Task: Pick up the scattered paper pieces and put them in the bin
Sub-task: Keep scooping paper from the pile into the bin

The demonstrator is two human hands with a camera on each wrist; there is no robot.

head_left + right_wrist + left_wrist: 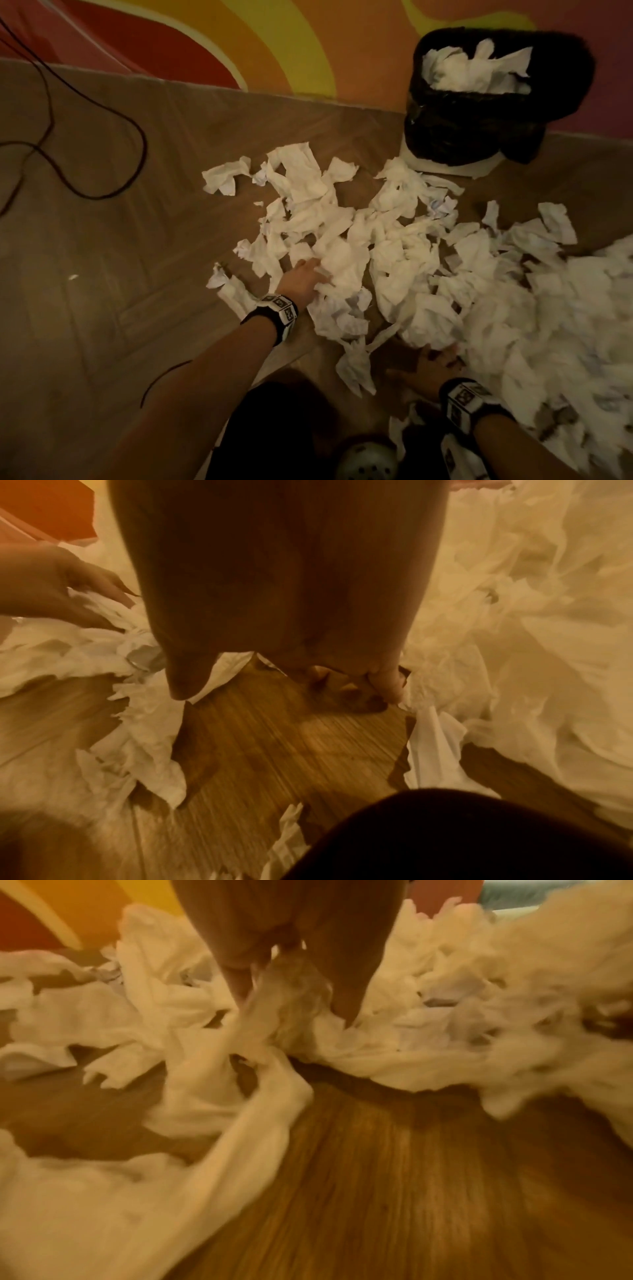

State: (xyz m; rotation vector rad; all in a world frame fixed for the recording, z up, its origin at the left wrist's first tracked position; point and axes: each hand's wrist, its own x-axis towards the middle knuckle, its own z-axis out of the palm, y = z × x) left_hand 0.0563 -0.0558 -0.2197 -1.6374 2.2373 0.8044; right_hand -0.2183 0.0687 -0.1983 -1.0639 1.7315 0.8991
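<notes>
Torn paper pieces [394, 246] strewn across the wooden floor [120, 240] near the bin [493, 99], light, soft, likely best bunched by handfuls; left hand [301, 279] pinching a crumpled wad, right hand [433, 368] curled at the pile's edge, grip unclear.

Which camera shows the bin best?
The head view: the black-lined bin stands whole against the painted wall, already holding white paper. Neither wrist view shows it; they show only paper, wooden floor and the hands.
</notes>
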